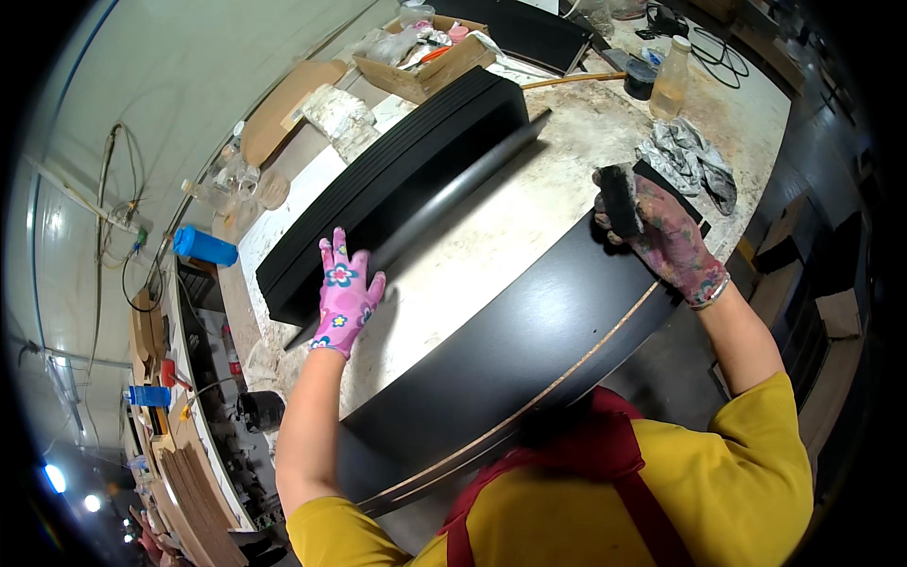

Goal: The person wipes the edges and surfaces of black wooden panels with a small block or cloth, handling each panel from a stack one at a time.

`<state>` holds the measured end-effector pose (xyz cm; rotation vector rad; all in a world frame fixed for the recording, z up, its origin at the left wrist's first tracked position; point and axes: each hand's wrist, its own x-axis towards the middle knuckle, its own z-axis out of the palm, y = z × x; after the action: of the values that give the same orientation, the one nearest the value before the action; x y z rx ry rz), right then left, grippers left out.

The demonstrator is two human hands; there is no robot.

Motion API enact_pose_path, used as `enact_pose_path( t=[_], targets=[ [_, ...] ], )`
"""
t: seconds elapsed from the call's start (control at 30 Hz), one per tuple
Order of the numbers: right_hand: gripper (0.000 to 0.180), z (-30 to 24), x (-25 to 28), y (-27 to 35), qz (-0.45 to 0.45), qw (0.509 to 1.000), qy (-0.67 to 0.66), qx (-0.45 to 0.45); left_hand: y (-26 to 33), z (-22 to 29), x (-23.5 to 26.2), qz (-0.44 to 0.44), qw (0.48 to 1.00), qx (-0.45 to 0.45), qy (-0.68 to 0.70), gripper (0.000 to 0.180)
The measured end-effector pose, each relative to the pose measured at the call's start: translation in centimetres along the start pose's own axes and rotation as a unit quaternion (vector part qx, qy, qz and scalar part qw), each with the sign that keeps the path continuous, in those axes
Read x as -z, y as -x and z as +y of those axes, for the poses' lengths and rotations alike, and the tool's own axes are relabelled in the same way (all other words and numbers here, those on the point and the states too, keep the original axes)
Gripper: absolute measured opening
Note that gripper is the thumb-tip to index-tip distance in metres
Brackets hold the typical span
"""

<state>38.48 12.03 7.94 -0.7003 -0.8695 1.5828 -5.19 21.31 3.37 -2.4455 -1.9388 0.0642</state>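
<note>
My left hand (346,295), in a pink floral glove, has its fingers spread at the left end of a stack of black boards (397,170). A loose black panel (444,198) leans on edge along the near side of that stack, close to my fingers; whether I touch it I cannot tell. My right hand (664,231), in a stained floral glove, is closed around a black sponge-like block (619,200). It is over the right end of a long black panel (510,350) with a bare brown edge, lying along the table's near side.
Beyond the stack sits a cardboard box (425,80) of odds and ends. At the far right are a crumpled grey rag (690,161), a bottle of yellowish liquid (671,80) and a dark tub (640,79). A blue bottle (204,246) lies at the left edge of the worktable (567,151).
</note>
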Motion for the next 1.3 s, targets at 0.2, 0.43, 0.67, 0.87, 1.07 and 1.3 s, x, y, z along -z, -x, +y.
enact_pose_path(
  t=[0.2,0.43,0.67,0.87,1.07,1.3],
  targets=[
    [0.044,0.0,-0.4,0.0,-0.005,0.999,-0.039,0.006,-0.2,-2.0,-2.1,0.134,0.991,-0.009,-0.003,0.027],
    [0.059,0.0,0.6,0.6,0.013,0.997,-0.058,0.05,-0.6,1.0,3.8,0.156,0.984,-0.043,0.07,0.036],
    [0.041,-4.3,8.1,5.5,0.113,0.974,-0.069,0.184,6.0,-1.5,14.3,0.032,0.956,0.066,0.285,0.032],
    [0.046,-6.6,13.7,7.8,0.191,0.961,0.066,0.186,12.6,0.3,13.9,-0.058,0.906,0.098,0.408,0.018],
    [0.05,-7.4,11.5,0.8,0.166,0.912,0.367,0.072,13.6,2.7,6.7,-0.059,0.949,-0.026,0.308,0.025],
    [0.048,-7.8,5.9,-3.0,0.082,0.723,0.686,-0.021,13.5,8.6,6.7,-0.03,0.973,-0.102,0.205,0.058]
  ],
)
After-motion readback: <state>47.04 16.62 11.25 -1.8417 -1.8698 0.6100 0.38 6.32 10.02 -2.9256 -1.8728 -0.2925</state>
